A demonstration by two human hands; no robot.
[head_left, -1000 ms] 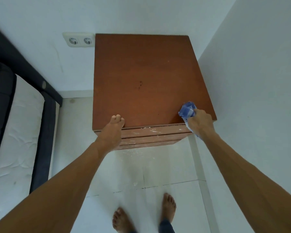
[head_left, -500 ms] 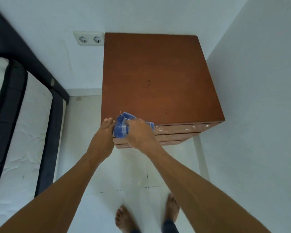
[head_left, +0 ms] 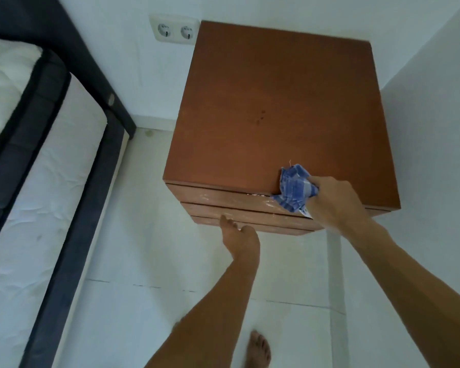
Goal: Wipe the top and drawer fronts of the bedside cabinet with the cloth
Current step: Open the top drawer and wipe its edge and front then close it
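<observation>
The left hand (head_left: 241, 236) has dropped from the cabinet (head_left: 279, 107) top to the lower drawers, fingers loosely open. The right hand (head_left: 332, 201), bunching the cloth (head_left: 294, 189), has swept back right along the front edge, so drawer fronts likely come next.

Right hand (head_left: 332, 201) fisted around a cloth (head_left: 294, 191), arm outstretched; left hand (head_left: 239, 236) lower, fingers loosely extended.

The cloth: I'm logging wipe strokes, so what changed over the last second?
The right hand swept the cloth left along the cabinet's front edge, then back right. The left hand dropped from the top edge to the lower drawer fronts. The cloth stayed gripped throughout.
</observation>
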